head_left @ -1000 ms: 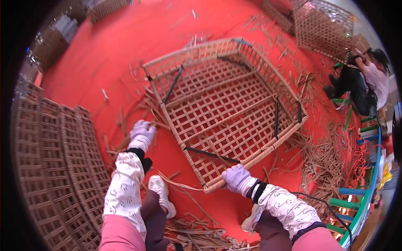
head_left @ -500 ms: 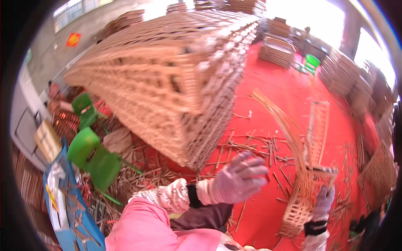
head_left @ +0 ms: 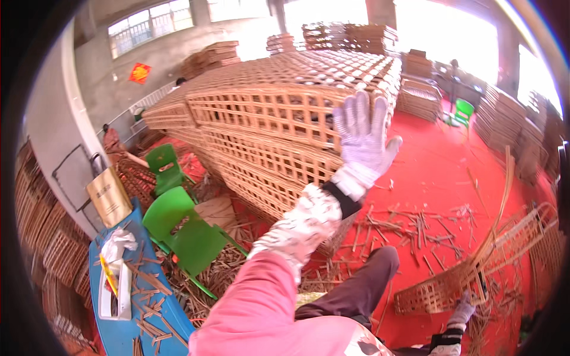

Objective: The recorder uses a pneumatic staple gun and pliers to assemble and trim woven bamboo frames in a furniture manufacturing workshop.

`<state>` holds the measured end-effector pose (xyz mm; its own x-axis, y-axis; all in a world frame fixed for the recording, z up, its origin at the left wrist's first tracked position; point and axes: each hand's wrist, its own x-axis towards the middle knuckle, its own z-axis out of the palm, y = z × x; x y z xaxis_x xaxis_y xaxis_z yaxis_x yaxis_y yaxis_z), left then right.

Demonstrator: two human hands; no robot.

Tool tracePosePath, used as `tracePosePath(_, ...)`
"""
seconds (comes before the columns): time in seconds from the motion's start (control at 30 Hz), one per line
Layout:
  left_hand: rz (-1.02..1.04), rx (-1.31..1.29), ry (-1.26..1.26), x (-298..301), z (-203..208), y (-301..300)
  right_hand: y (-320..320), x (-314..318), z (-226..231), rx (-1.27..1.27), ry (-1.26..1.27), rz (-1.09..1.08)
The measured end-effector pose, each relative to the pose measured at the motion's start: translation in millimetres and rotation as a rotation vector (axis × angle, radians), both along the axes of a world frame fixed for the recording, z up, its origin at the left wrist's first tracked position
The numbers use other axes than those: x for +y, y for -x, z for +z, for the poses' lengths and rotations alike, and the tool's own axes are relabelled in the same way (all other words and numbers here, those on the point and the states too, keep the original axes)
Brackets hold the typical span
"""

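Note:
My left hand (head_left: 363, 137), in a pale striped glove, is stretched out with its fingers spread over the near right corner of a tall stack of woven wicker baskets (head_left: 261, 115). Whether the palm presses on the wicker or hovers just in front cannot be told. Low at the right, my gloved right hand (head_left: 464, 310) is closed on the edge of an unfinished wicker basket (head_left: 430, 295). That basket is tilted, with long loose strands rising from it and a lattice strip (head_left: 513, 240) reaching off to the right. The right fingers are partly hidden.
A blue table (head_left: 151, 323) at the left carries a white box (head_left: 116, 296) and cut cane pieces. Green chairs (head_left: 184, 228) stand beside it. Scraps of cane litter the red floor (head_left: 427, 160). More wicker stacks (head_left: 502, 118) line the right. A person (head_left: 111, 139) sits far left.
My left hand has risen from low in front of me to the stack's corner. The right hand has carried the unfinished basket a little right and tilted it flatter. My view has shifted.

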<state>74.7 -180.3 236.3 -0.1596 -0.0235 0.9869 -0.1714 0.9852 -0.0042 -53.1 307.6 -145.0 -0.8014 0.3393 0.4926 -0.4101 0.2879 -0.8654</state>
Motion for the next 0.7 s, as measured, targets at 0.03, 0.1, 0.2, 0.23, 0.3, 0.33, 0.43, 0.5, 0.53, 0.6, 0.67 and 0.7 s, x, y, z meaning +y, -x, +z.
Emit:
tracePosePath(0.03,0.097,-0.011,-0.055,-13.1,4.3,3.7,-19.9,-21.4,21.0,-0.386,0.498,0.122)
tracePosePath(0.1,0.129,0.005,0.021,-16.7,12.1,4.7,-41.8,-31.7,50.2,-0.481,0.436,0.12)
tracePosePath(0.2,0.029,-0.074,0.009,-21.4,25.6,-6.3,-39.6,-27.3,51.5,-0.47,0.383,0.074)
tracePosePath(0.23,0.039,-0.08,0.005,-29.2,32.4,-13.5,-42.6,-29.7,53.7,-0.482,0.341,0.049)
tracePosePath(0.3,0.027,-0.061,0.113,-43.5,39.6,-22.7,-56.1,-38.3,69.2,-0.505,0.331,0.058)
tracePosePath(0.33,0.025,-0.078,0.102,-46.5,37.1,-21.0,-61.3,-42.6,76.9,-0.512,0.332,0.055)
tracePosePath(0.43,0.043,-0.077,0.21,-56.2,25.7,-12.0,-57.3,-36.6,64.0,-0.407,0.357,0.065)
tracePosePath(0.5,0.083,-0.058,0.261,-67.0,28.2,-9.5,-62.5,-29.8,60.9,-0.368,0.369,0.066)
tracePosePath(0.53,0.056,-0.066,0.239,-66.6,29.1,-9.8,-63.8,-31.0,67.3,-0.362,0.391,0.063)
tracePosePath(0.6,0.029,-0.072,0.208,-60.9,28.3,-9.3,-67.5,-26.7,72.7,-0.357,0.384,0.069)
tracePosePath(0.67,-0.033,-0.139,0.181,-58.2,20.4,-17.4,-73.0,-30.9,75.6,-0.411,0.394,0.04)
tracePosePath(0.7,-0.079,-0.188,0.172,-58.6,18.5,-23.2,-73.2,-32.0,79.2,-0.461,0.397,-0.007)
